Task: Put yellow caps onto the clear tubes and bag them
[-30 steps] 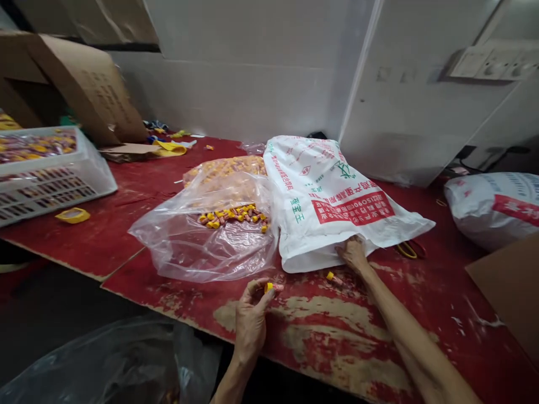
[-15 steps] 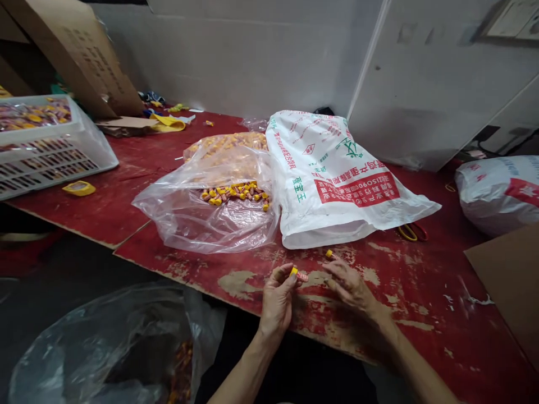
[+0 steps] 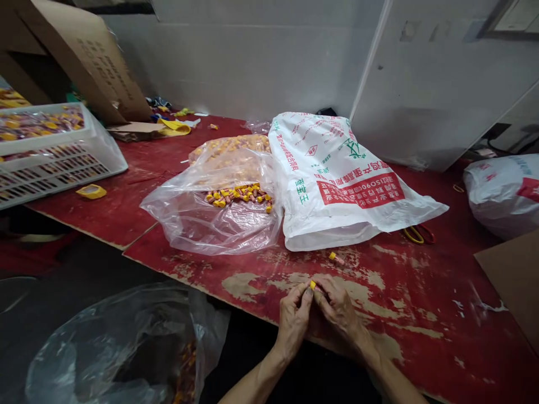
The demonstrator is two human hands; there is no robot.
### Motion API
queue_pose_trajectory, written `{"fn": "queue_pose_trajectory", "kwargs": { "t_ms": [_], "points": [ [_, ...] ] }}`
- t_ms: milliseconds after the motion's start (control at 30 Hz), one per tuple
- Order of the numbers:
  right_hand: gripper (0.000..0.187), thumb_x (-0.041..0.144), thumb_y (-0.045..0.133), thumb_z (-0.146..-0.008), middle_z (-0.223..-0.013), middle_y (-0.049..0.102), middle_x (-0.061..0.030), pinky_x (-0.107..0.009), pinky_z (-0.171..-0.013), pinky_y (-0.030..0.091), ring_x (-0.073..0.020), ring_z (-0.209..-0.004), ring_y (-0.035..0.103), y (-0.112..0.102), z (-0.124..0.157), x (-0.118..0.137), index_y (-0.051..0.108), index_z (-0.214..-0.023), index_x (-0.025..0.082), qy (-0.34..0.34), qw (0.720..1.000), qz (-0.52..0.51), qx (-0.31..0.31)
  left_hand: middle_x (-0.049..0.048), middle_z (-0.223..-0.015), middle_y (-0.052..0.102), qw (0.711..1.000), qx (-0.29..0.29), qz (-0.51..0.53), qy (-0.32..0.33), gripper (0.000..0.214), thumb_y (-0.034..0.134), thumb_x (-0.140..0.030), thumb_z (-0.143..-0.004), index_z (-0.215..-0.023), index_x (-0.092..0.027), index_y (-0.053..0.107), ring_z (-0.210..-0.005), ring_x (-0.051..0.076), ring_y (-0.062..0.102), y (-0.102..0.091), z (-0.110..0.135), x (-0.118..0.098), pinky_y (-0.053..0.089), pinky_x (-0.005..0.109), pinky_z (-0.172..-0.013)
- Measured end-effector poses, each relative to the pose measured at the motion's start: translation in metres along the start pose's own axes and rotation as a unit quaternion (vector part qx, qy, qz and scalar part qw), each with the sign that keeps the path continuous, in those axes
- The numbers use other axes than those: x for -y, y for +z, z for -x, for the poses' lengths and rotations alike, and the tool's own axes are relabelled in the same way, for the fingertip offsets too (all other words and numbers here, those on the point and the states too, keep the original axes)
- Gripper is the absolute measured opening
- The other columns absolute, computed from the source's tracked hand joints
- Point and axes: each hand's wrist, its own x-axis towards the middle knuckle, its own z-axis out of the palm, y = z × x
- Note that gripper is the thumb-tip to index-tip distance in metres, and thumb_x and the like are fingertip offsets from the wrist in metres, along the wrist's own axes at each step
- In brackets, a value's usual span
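Observation:
Close to the table's front edge, my left hand (image 3: 293,320) and my right hand (image 3: 342,310) meet, fingertips pinching one small yellow-capped tube (image 3: 313,285). Its yellow end shows between the thumbs; my fingers hide most of its body. Just beyond my right hand, a second yellow-capped tube (image 3: 337,258) lies on the worn red table (image 3: 202,286). Farther off, a clear plastic bag (image 3: 210,238) lies with its mouth toward me, full of similar tubes (image 3: 240,194). A white printed sack (image 3: 328,219) leans against it on the right.
On the left stands a white basket (image 3: 99,148) of tubes, with a yellow piece (image 3: 91,192) before it. Scissors (image 3: 415,234) lie partly under the sack. Cardboard (image 3: 511,275) borders the right side. Below the table edge sits another clear bag (image 3: 76,348).
My right hand has moved left, away from the tube on the table, and now grips the tube in my left hand. The view has shifted slightly.

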Motion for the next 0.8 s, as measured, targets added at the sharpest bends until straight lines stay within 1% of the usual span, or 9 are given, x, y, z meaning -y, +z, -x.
{"fn": "queue_pose_trajectory", "kwargs": {
  "t_ms": [67, 133, 233, 300, 367, 467, 600, 700, 800],
  "points": [
    [0.024, 0.022, 0.038, -0.095, -0.095, 0.06, -0.0064, -0.03, -0.073, 0.05, -0.0176, -0.085, 0.059, 0.004, -0.001, -0.009, 0.055, -0.113, 0.022, -0.033, 0.998, 0.056, -0.009, 0.0071, -0.089, 0.072, 0.997, 0.026, -0.068, 0.032, 0.021, 0.056, -0.03, -0.082, -0.089, -0.023, 0.074, -0.089, 0.024, 0.065, -0.008, -0.01, -0.004, 0.05, 0.034, -0.083],
    [0.024, 0.023, 0.04, -0.094, -0.096, 0.061, -0.0079, -0.033, -0.076, 0.047, -0.0198, -0.086, 0.058, 0.005, -0.003, -0.021, 0.056, -0.112, 0.02, -0.07, 0.987, 0.146, -0.025, 0.0066, -0.087, 0.072, 0.987, 0.006, -0.134, 0.087, 0.02, 0.054, -0.025, -0.081, -0.084, -0.023, 0.073, -0.086, 0.022, 0.065, -0.02, -0.026, -0.011, 0.05, 0.032, -0.081],
    [0.023, 0.022, 0.043, -0.093, -0.097, 0.063, -0.0093, -0.04, -0.083, 0.041, -0.0229, -0.09, 0.056, 0.001, -0.009, -0.037, 0.059, -0.108, 0.019, -0.103, 0.962, 0.25, -0.047, 0.0054, -0.083, 0.069, 0.95, -0.126, -0.233, 0.167, 0.022, 0.048, -0.021, -0.082, -0.085, -0.023, 0.07, -0.079, 0.019, 0.063, -0.046, -0.063, -0.026, 0.049, 0.029, -0.074],
    [0.023, 0.021, 0.043, -0.092, -0.099, 0.063, -0.0094, -0.041, -0.085, 0.039, -0.024, -0.095, 0.055, -0.005, -0.013, -0.045, 0.059, -0.109, 0.019, -0.116, 0.955, 0.266, -0.057, 0.0046, -0.079, 0.067, 0.908, -0.201, -0.323, 0.175, 0.023, 0.044, -0.02, -0.083, -0.084, -0.022, 0.067, -0.077, 0.018, 0.062, -0.066, -0.096, -0.036, 0.048, 0.028, -0.071],
    [0.024, 0.022, 0.044, -0.091, -0.102, 0.062, -0.0098, -0.04, -0.086, 0.039, -0.0246, -0.099, 0.053, -0.013, -0.016, -0.053, 0.057, -0.111, 0.019, -0.108, 0.952, 0.275, -0.08, 0.0059, -0.082, 0.066, 0.876, -0.235, -0.39, 0.161, 0.023, 0.043, -0.02, -0.083, -0.085, -0.02, 0.066, -0.08, 0.019, 0.062, -0.084, -0.134, -0.042, 0.047, 0.03, -0.074],
    [0.027, 0.023, 0.041, -0.092, -0.106, 0.059, -0.0116, -0.04, -0.085, 0.04, -0.0245, -0.1, 0.051, -0.031, -0.026, -0.071, 0.055, -0.114, 0.017, -0.043, 0.942, 0.309, -0.123, 0.0116, -0.087, 0.066, 0.868, -0.227, -0.419, 0.14, 0.023, 0.043, -0.022, -0.083, -0.088, -0.016, 0.065, -0.085, 0.025, 0.062, -0.096, -0.192, -0.042, 0.046, 0.036, -0.078],
    [0.031, 0.018, 0.034, -0.09, -0.109, 0.057, -0.0144, -0.038, -0.086, 0.039, -0.0248, -0.099, 0.048, -0.058, -0.055, -0.105, 0.056, -0.111, 0.012, 0.066, 0.905, 0.4, -0.13, 0.0175, -0.089, 0.065, 0.87, -0.19, -0.435, 0.13, 0.018, 0.048, -0.023, -0.079, -0.082, -0.014, 0.063, -0.091, 0.033, 0.06, -0.088, -0.246, -0.032, 0.044, 0.042, -0.079],
    [0.027, 0.018, 0.038, -0.088, -0.101, 0.059, -0.015, -0.038, -0.081, 0.038, -0.0261, -0.094, 0.048, -0.07, -0.086, -0.129, 0.061, -0.101, 0.012, 0.117, 0.879, 0.456, -0.076, 0.0162, -0.086, 0.065, 0.875, -0.173, -0.429, 0.138, 0.013, 0.05, -0.019, -0.076, -0.075, -0.017, 0.062, -0.095, 0.033, 0.058, -0.082, -0.262, -0.023, 0.043, 0.041, -0.082],
    [0.02, 0.016, 0.046, -0.082, -0.093, 0.061, -0.0155, -0.04, -0.078, 0.036, -0.0284, -0.089, 0.049, -0.072, -0.114, -0.144, 0.064, -0.089, 0.013, 0.123, 0.878, 0.462, -0.035, 0.013, -0.088, 0.065, 0.882, -0.185, -0.408, 0.149, 0.014, 0.05, -0.022, -0.077, -0.082, -0.017, 0.062, -0.092, 0.029, 0.059, -0.087, -0.258, -0.017, 0.044, 0.039, -0.081]
  ]
}}
